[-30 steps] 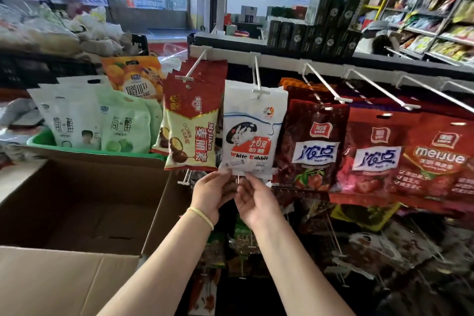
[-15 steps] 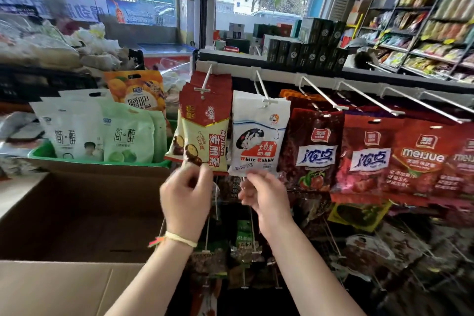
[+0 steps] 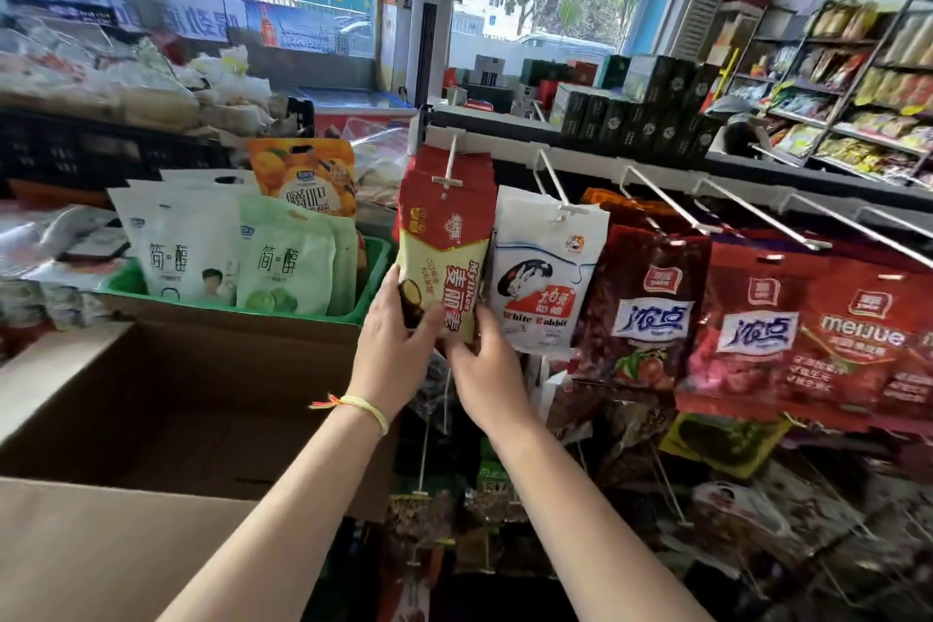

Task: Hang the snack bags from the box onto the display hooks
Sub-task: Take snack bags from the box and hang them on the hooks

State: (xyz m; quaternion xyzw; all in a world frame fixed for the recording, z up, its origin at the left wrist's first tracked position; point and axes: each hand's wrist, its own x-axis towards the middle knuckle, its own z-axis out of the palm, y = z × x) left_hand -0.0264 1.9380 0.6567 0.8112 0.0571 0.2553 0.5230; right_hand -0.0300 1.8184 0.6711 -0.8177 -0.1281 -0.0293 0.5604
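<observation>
Head view: the left hand [image 3: 391, 349] and right hand [image 3: 484, 364] both grip the lower end of the red-and-yellow Mylikes bag [image 3: 444, 242], which hangs on the leftmost display hook [image 3: 448, 162]. A White Rabbit bag [image 3: 542, 273] hangs at its 3 o'clock; the cardboard box [image 3: 166, 399] sits at 8 o'clock.

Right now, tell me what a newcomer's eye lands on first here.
Both hands, left hand and right hand, grip the bottom of the red-and-yellow Mylikes bag hanging on the leftmost hook. Beside it hangs a White Rabbit candy bag. An open cardboard box sits lower left.
</observation>
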